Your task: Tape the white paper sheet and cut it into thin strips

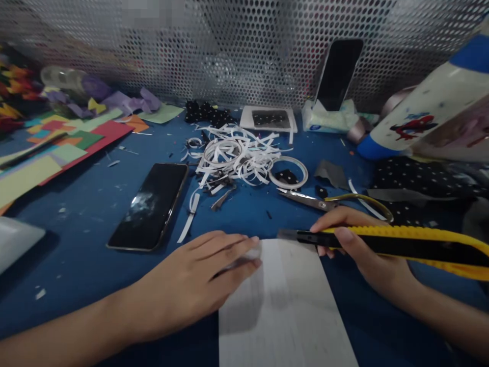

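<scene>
Lying on the blue desk (240,216) between both hands, the pale, flat, rectangular board (286,306) looks light and rather stiff, best held by its side edges. The left hand (194,278) presses it with stretched fingers; the right hand (374,265) grips a yellow-and-black plastic cutter knife (416,247), probably light. Tangled white paper strips (248,160) and metal scissors (324,205) crowd the space beyond the hands.

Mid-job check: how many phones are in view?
2. One phone lies flat on the blue table, beyond the left hand; a second phone is propped up at the white packet near the perforated panel. Clutter could hide others.
</scene>
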`<state>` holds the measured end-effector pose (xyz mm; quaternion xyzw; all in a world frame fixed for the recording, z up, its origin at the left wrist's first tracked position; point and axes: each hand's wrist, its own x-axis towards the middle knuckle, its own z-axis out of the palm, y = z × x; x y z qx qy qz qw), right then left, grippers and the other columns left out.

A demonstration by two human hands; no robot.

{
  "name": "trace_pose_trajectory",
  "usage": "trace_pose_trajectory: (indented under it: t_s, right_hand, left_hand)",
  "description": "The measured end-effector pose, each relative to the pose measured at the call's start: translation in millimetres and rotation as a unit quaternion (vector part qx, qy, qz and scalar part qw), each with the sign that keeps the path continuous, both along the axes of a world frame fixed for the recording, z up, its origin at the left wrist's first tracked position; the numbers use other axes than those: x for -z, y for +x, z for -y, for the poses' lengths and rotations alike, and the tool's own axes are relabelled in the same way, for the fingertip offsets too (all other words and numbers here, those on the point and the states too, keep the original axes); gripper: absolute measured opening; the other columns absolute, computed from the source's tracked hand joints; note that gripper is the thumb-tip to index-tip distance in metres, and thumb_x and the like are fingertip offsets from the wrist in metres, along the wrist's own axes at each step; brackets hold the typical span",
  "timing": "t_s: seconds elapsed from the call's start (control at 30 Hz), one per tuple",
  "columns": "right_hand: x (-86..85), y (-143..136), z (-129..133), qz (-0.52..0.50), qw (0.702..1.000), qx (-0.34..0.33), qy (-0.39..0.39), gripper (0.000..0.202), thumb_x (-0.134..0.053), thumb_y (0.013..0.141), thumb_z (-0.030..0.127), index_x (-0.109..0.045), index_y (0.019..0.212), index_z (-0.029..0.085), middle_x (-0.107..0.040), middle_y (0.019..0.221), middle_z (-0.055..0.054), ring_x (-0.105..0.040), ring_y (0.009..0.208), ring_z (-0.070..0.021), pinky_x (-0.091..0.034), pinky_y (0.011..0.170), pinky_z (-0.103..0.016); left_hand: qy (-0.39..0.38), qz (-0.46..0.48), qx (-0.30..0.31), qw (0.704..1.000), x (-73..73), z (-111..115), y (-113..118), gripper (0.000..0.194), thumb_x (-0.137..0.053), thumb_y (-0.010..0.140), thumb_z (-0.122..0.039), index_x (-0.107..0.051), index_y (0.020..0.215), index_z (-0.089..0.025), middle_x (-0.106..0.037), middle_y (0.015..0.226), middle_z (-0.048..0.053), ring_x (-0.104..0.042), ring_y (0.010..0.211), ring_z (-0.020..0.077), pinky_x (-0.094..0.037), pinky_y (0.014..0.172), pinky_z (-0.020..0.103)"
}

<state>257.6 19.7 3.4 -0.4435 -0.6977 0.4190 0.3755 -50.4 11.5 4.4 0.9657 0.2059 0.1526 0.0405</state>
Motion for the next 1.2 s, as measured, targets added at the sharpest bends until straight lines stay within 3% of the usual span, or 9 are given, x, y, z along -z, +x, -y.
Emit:
trace_pose_trajectory:
  t_s: [0.37, 0.73, 0.9, 1.2]
  right_hand:
    - [0.5, 1.5, 1.4, 0.005, 1.0, 0.019, -0.004, 0.022, -0.05, 0.101, 0.04, -0.067, 0.098, 0.025, -0.067, 0.069, 0.001, -0.062, 0.058, -0.0108, -0.049, 0.053, -0.02]
    - [1.2, 4.1, 1.9, 0.003, 1.0, 0.007, -0.015, 0.023, -0.052, 0.099, 0.04, -0.069, 0.097, 0.025, -0.067, 0.072, 0.0, -0.064, 0.058, -0.0122, -0.052, 0.053, -0.022]
    - [5.0, 4.4, 3.1, -0.043, 0.998, 0.036, 0.002, 0.024, -0.048, 0.101, 0.039, -0.068, 0.098, 0.025, -0.066, 0.074, 0.0, -0.063, 0.061, -0.0122, -0.049, 0.055, -0.023]
    - [-1.9, 0.1, 1.3, 0.005, 1.0, 0.028, 0.007, 0.023, -0.05, 0.1, 0.038, -0.069, 0.095, 0.024, -0.066, 0.069, -0.001, -0.064, 0.059, -0.0136, -0.049, 0.054, -0.024]
  left_hand:
    - [-0.011, -0.036, 0.003, 0.999, 2.9, 1.4, -3.5, 0.038, -0.038, 0.102, -0.013, -0.053, 0.137, -0.016, -0.048, 0.147, 0.008, -0.047, 0.134, 0.0278, -0.046, 0.108, 0.047]
    - [-0.015, -0.005, 0.003, 1.0, 0.5, -0.4, -0.1, 0.037, -0.041, 0.1, -0.01, -0.058, 0.132, -0.014, -0.054, 0.142, 0.011, -0.053, 0.129, 0.0276, -0.048, 0.106, 0.046]
    - [-0.012, -0.007, 0.0, 1.0, 0.5, -0.3, -0.4, 0.036, -0.042, 0.099, -0.011, -0.057, 0.132, -0.015, -0.054, 0.142, 0.01, -0.052, 0.13, 0.0271, -0.047, 0.108, 0.044]
    - [-0.016, -0.007, 0.001, 1.0, -0.8, -0.4, 0.3, 0.036, -0.043, 0.099, -0.011, -0.057, 0.132, -0.015, -0.054, 0.142, 0.011, -0.054, 0.128, 0.028, -0.048, 0.107, 0.046]
